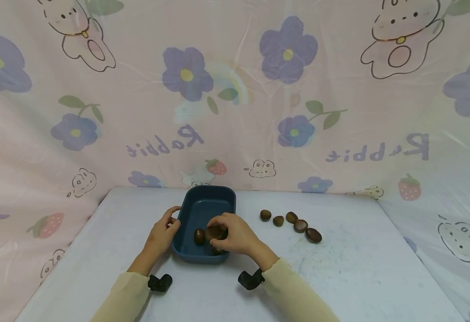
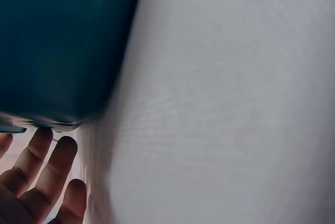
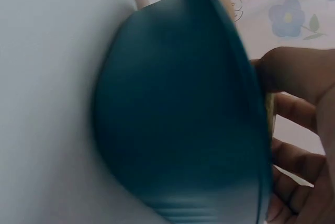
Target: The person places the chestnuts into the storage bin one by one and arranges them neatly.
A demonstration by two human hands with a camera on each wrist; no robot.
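A dark blue rectangular box (image 1: 206, 197) stands on the table in front of me. My right hand (image 1: 235, 235) is over its near right part and pinches a brown chestnut (image 1: 213, 232) between thumb and fingers. Another chestnut (image 1: 199, 237) lies in the box just left of those fingers; one more (image 1: 217, 251) is partly hidden below the hand. My left hand (image 1: 160, 235) is at the box's left side, its fingers extended. In the left wrist view, its fingertips (image 2: 65, 148) are against or very near the box's wall (image 2: 57, 51).
Right of the box, several chestnuts (image 1: 300, 226) lie in a loose slanting row on the white table (image 1: 359, 268). A patterned cloth (image 1: 235, 112) with flowers and rabbits hangs behind the table and at its sides. Black wrist mounts (image 1: 251, 280) hang at both sleeves.
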